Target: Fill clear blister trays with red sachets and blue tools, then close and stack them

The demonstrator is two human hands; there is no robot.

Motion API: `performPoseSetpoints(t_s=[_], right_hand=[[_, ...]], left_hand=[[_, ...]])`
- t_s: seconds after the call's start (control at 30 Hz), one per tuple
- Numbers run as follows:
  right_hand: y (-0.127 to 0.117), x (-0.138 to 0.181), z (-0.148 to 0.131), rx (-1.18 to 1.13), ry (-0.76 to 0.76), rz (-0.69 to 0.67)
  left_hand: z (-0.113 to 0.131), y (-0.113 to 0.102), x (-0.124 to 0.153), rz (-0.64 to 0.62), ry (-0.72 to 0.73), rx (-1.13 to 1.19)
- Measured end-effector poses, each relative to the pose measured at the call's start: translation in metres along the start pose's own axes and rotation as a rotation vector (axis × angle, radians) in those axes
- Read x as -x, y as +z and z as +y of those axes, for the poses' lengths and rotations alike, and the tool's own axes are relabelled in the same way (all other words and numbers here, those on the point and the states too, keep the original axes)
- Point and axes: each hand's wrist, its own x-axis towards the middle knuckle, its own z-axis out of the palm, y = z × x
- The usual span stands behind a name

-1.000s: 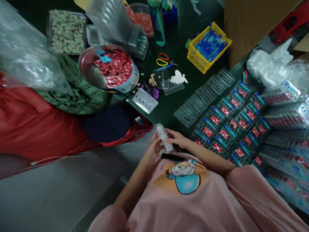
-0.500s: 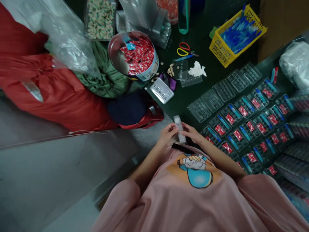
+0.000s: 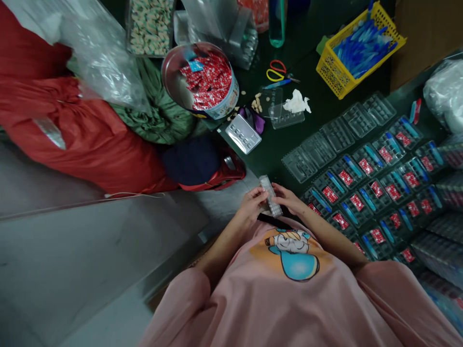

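Note:
Between my two hands, close to my waist, is a narrow stack of clear plastic trays (image 3: 271, 196), seen edge on. My left hand (image 3: 254, 198) grips its left side with fingers and thumb. From the right, my right hand (image 3: 287, 197) closes on the same stack. On the dark green table (image 3: 267, 164) beyond lies a shiny tray (image 3: 243, 133) with small compartments. Right of my hands are rows of clear trays, several of them holding a blue pen and a red packet (image 3: 330, 194). Empty clear trays (image 3: 314, 153) form the far row.
A round tin (image 3: 224, 106) of red packets stands at the back left, near a box of small pale pieces (image 3: 151, 29). Scissors (image 3: 277, 71), crumpled tissue (image 3: 297, 102) and a yellow basket (image 3: 334, 79) of blue pens lie farther back. Red sacks (image 3: 83, 144) fill the left.
The stack of trays has tilted slightly, its lower end moving right. Both hands keep hold of it. The whole view has shifted a little.

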Motion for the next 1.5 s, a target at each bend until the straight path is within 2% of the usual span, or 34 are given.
performPoseSetpoints(t_s=[0.27,0.4,0.47,0.57,0.63,0.7,0.77,0.83,0.93,1.1,1.27,1.4,1.5], right_hand=[[0.001,0.005,-0.007,-0.058,-0.061,-0.105],[-0.013,0.006,-0.011,-0.095,-0.073,-0.125],[-0.024,0.005,-0.012,-0.018,-0.106,-0.079],[-0.033,0.0,-0.013,0.302,-0.185,0.142],[-0.032,-0.004,-0.011,0.609,-0.214,0.295],[-0.025,-0.008,-0.007,0.908,-0.209,0.39],[-0.017,-0.011,-0.001,1.157,-0.194,0.428],[-0.011,-0.015,0.007,1.344,-0.191,0.406],[-0.009,-0.022,0.016,1.499,-0.192,0.354],[-0.018,-0.038,0.017,1.539,-0.215,0.374],[-0.031,-0.05,0.006,1.522,-0.208,0.391],[-0.032,-0.042,0.003,1.491,-0.207,0.356],[-0.038,-0.036,-0.017,1.382,-0.288,0.338]], left_hand=[[0.0,-0.003,0.001,-0.045,-0.008,0.012],[0.003,-0.014,-0.002,-0.023,0.027,-0.003],[0.0,-0.021,-0.007,0.001,0.054,-0.017],[-0.008,-0.034,-0.017,0.049,0.088,0.073],[-0.012,-0.047,-0.024,0.089,0.083,0.185],[-0.014,-0.061,-0.031,0.143,0.051,0.269],[-0.014,-0.074,-0.036,0.224,0.018,0.304],[-0.013,-0.081,-0.037,0.301,-0.009,0.296],[-0.014,-0.081,-0.037,0.327,-0.035,0.265],[-0.011,-0.067,-0.037,0.315,-0.036,0.229],[-0.004,-0.065,-0.045,0.4,-0.001,0.202],[0.005,-0.069,-0.05,0.467,-0.009,0.165],[0.02,-0.067,-0.048,0.492,-0.028,0.148]])
